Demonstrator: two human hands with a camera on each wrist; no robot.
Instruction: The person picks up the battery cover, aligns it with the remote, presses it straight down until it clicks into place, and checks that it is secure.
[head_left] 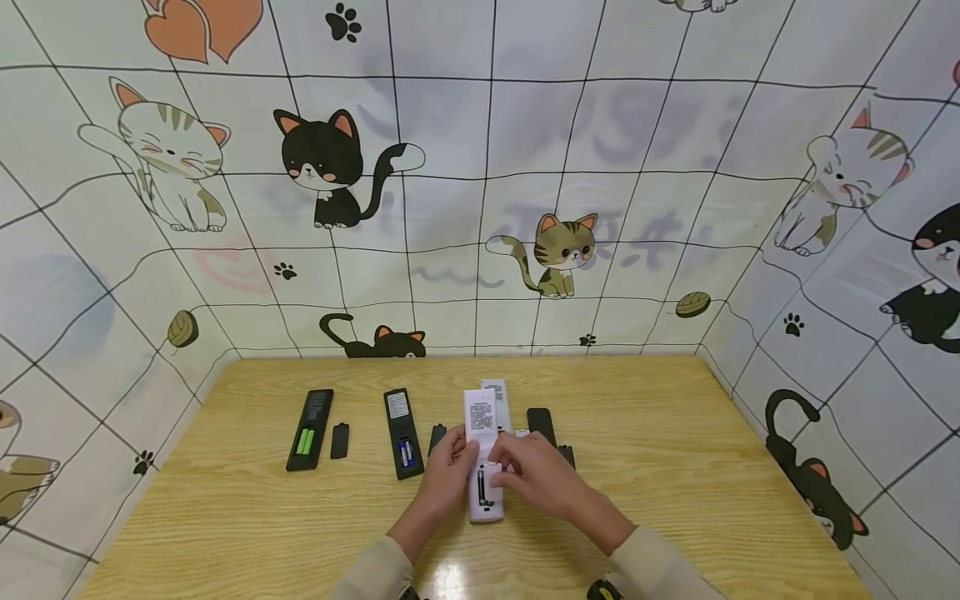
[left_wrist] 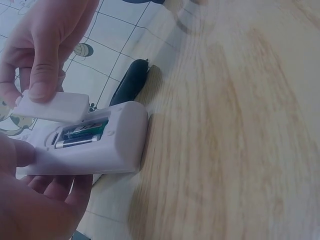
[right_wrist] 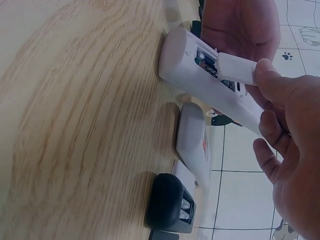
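Observation:
A white remote control [head_left: 481, 410] lies back side up, its battery compartment uncovered, gripped by my left hand [head_left: 444, 473] along its left side. In the left wrist view, batteries [left_wrist: 82, 135] show inside the compartment. Between thumb and fingers, my right hand [head_left: 542, 477] pinches a white battery cover [right_wrist: 237, 69]. That cover is tilted and overlaps part of the compartment in both wrist views. The remote's lower end [left_wrist: 131, 135] is close over the wooden table [left_wrist: 225, 135].
To the left are a black remote [head_left: 319, 410] with green batteries, its cover [head_left: 340, 441], and another black remote [head_left: 401, 423] with blue batteries, its cover [head_left: 437, 434] alongside. Behind my hands lies a second white remote [head_left: 497, 388]. Rightward are a black remote [head_left: 541, 422] and black cover [head_left: 567, 455].

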